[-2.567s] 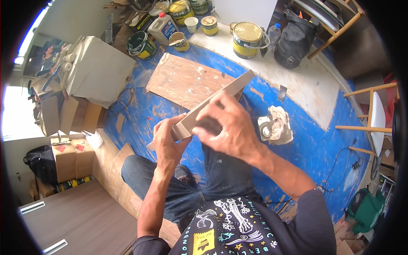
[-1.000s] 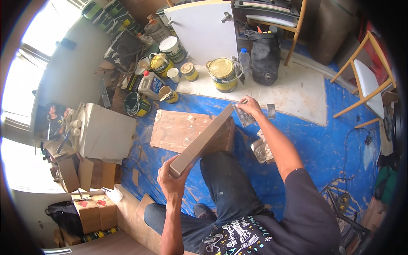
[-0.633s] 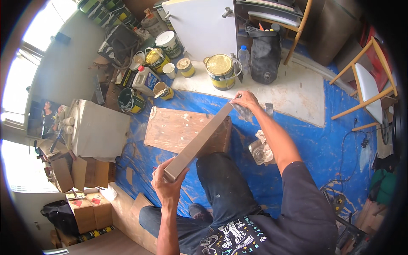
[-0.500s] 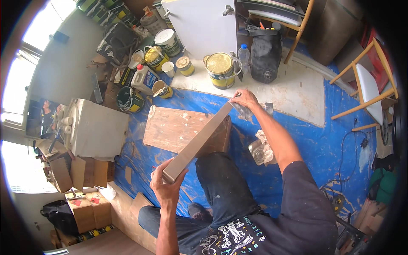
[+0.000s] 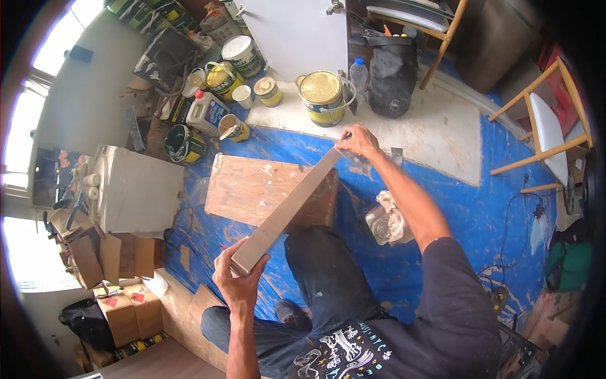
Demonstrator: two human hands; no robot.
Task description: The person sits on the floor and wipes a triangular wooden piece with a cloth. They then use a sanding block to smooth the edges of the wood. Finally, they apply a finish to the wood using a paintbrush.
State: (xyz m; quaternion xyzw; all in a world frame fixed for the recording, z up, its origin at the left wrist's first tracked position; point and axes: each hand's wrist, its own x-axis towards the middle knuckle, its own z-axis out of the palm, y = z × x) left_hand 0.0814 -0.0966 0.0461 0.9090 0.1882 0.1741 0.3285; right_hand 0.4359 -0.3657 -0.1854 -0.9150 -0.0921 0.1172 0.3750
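Little shifted: plank kept gripped endwise, left hand near, right hand far, axis diagonal.

Beyond the right hand stood a yellow-lidded paint bucket, a black bag beside it; blue tarp covered the floor.

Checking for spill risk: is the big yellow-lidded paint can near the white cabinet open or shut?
Shut: the large paint can has its yellow lid seated flat across the rim, no paint showing.
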